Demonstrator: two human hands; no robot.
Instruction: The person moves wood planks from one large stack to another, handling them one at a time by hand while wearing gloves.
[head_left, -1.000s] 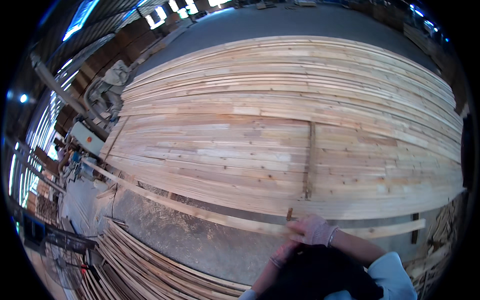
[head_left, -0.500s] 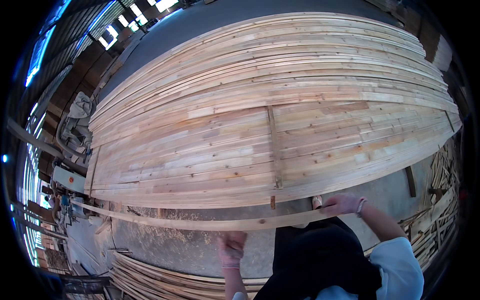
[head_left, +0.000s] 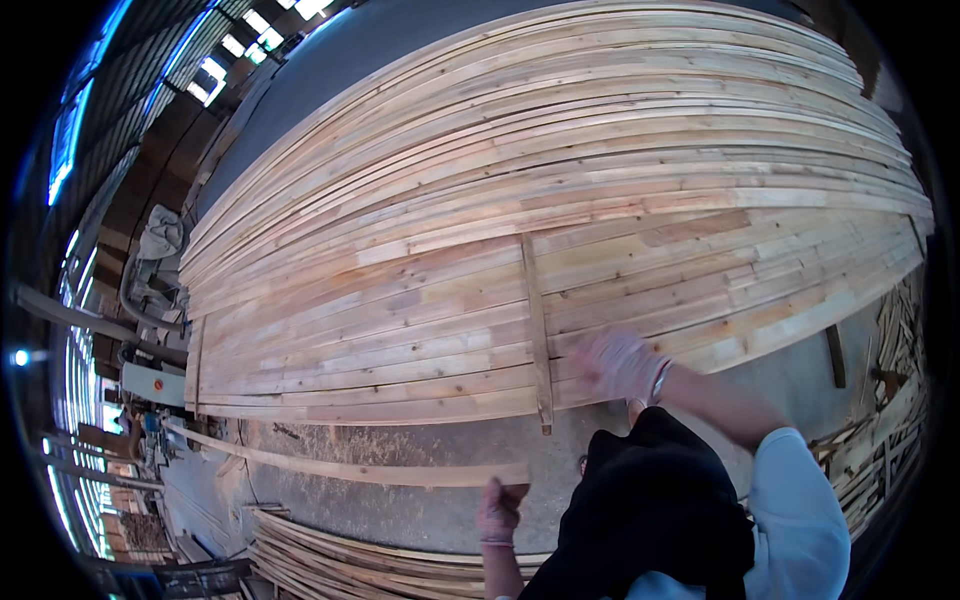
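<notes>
A long, thin wooden board [head_left: 400, 474] runs from the machine at the left to my left hand [head_left: 498, 514]. That hand, in a pinkish glove, is closed on the board's near end from below. My right hand [head_left: 622, 366], gloved the same way, is off the board and passes over the near side of a wide stack of planks [head_left: 420, 300]. Motion smears its fingers, and I cannot tell whether it touches the planks. Close to it, a narrow wooden crosspiece [head_left: 537, 335] lies across the stack.
A machine with a pale panel [head_left: 152, 384] stands at the far left. Sawdust [head_left: 340, 447] covers part of the concrete floor. Long strips [head_left: 330, 560] lie in a pile at the lower left, and scrap wood [head_left: 870, 440] is heaped at the right.
My right hand has let go of the board's end and moved left over the stack. The board's near end has shifted left, and my left hand now grips it there.
</notes>
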